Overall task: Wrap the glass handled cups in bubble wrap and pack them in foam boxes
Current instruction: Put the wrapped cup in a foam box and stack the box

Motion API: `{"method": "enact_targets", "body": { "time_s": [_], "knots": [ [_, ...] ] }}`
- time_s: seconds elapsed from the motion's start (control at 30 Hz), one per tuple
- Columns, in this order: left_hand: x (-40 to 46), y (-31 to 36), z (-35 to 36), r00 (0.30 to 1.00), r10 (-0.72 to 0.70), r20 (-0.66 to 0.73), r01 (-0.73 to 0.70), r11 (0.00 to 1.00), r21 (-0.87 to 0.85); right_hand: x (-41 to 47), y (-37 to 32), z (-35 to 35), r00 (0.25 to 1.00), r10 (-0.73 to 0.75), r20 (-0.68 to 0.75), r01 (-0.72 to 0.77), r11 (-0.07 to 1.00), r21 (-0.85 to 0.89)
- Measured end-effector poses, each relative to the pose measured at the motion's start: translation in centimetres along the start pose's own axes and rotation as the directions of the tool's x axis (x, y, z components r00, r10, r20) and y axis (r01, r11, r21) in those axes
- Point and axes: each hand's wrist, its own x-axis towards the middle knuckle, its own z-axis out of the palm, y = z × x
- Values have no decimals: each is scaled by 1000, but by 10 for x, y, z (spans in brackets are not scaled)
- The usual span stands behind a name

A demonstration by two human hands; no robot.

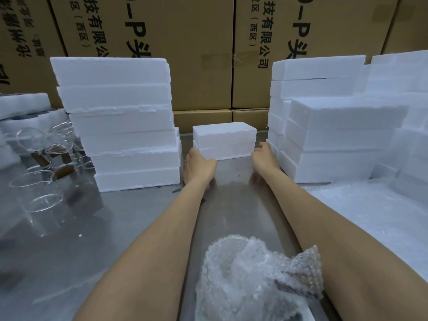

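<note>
A small closed foam box [224,140], white and grainy with a rough seam between lid and base, is set on the brushed metal table [129,216] at arm's reach, between two stacks. It is gripped at its two near corners: the left hand [198,166] with fingers curled onto the left corner, the right hand [264,156] curled at the right corner. Fingertips of both are partly hidden behind the box edges.

Left stack of foam boxes [122,121]: flat rectangular slabs, crumbly broken edges, slightly offset. Right stack of foam boxes [335,135]: same material, piled in uneven rows, cut off at the frame edge.

A bubble-wrapped cup [252,276] lies near the bottom edge between the forearms; a round rim is made out through the wrap, handle not discernible, lower part cut off.

Unwrapped glass handled cups [44,172] are clustered at far left, transparent, with dark brownish handles; count is hard to tell through overlapping glass. Bubble wrap sheets [361,212] are spread at right, texture washed out. Printed cardboard cartons [201,49] form the back wall.
</note>
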Motion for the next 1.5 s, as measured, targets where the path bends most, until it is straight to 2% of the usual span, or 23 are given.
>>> {"method": "enact_targets", "body": {
  "time_s": [0.37,0.53,1.03,1.37,1.5],
  "knots": [
    [9,-1,4,999,12,30,-13,1000,24,14,-1,0,1000,-3,2,3,999,-41],
    [6,0,0,999,3,45,-4,1000,28,9,-2,-1,1000,-1,-1,1,1000,25],
    [-64,-12,-39,977,118,179,-123,992,15,-92,-6,-37,995,-92,-27,89,993,-79],
    [-136,-22,-80,944,213,252,-171,969,-176,-169,-12,-57,1000,1,-14,-2,992,-124],
    [-154,-31,-96,938,202,282,-142,965,-219,-191,-12,-65,1000,18,9,-17,999,-37]
  ]
}}
